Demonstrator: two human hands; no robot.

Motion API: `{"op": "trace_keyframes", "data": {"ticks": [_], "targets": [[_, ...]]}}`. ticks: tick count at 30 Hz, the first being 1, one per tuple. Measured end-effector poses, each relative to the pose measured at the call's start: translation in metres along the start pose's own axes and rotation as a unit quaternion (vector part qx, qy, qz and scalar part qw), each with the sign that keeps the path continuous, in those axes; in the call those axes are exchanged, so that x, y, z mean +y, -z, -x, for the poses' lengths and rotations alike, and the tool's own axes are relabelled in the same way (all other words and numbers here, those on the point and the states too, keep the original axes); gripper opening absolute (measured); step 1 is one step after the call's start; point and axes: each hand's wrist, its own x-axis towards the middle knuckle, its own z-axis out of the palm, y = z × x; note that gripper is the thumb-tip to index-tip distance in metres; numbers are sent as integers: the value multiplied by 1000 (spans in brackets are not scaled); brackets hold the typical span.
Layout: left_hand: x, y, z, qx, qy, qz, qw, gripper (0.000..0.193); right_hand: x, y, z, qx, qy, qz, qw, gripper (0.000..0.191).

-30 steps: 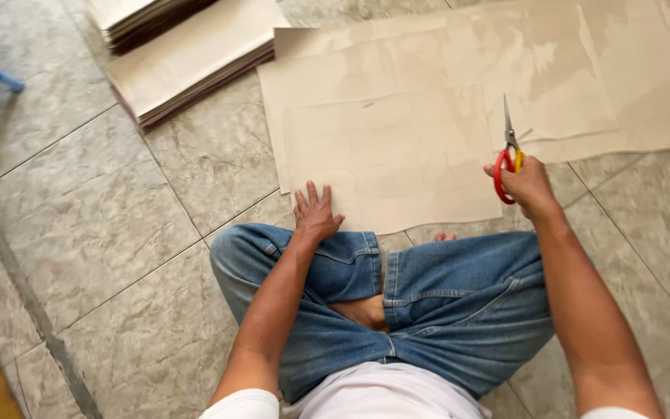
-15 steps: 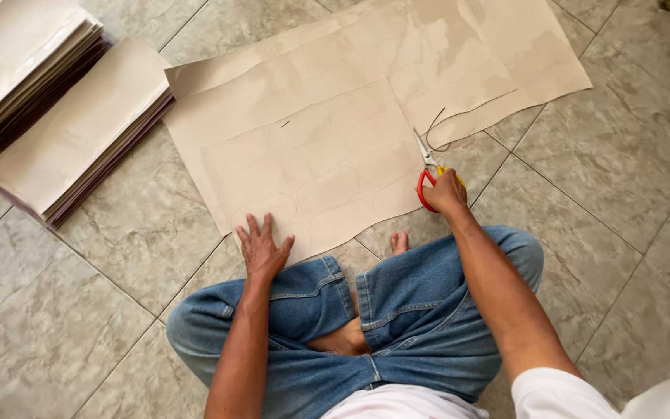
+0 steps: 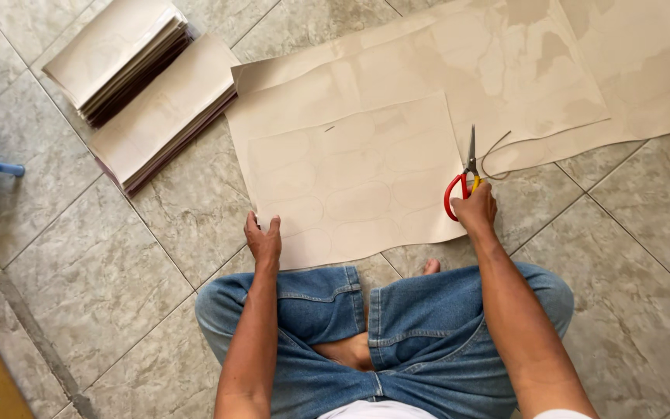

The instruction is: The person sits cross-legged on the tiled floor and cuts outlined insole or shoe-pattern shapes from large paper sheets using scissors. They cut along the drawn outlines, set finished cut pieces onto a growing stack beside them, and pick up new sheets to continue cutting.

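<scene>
A grey tiled floor lay beneath crossed, jeans-clad legs. The left hand pressed open-fingered on the near corner of the tan sheet. The right hand gripped red-handled scissors, blades together, at its right edge. Beyond lay stacked boards.

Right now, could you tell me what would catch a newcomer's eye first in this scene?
The red-handled scissors in the right hand, at the right edge of a beige sheet spread on the tiled floor. The left hand presses the sheet's near corner. Two stacks of cut sheets lie upper left.
</scene>
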Motion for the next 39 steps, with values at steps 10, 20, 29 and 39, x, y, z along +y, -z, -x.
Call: {"op": "trace_keyframes", "data": {"ticks": [10,20,29,39], "targets": [[7,-31,-5,-22,-44,44,998,67,29,10,-46,267,-53,-67,960,48],[-1,-28,-12,-37,60,188,980,73,16,8,-51,126,-130,-322,929,19],[8,-16,-22,-152,126,221,955,53,-14,-7,-32,135,-34,-364,921,35],[34,-13,7,-169,195,337,906,34,-29,9,-12,157,-131,-228,952,50]]}}
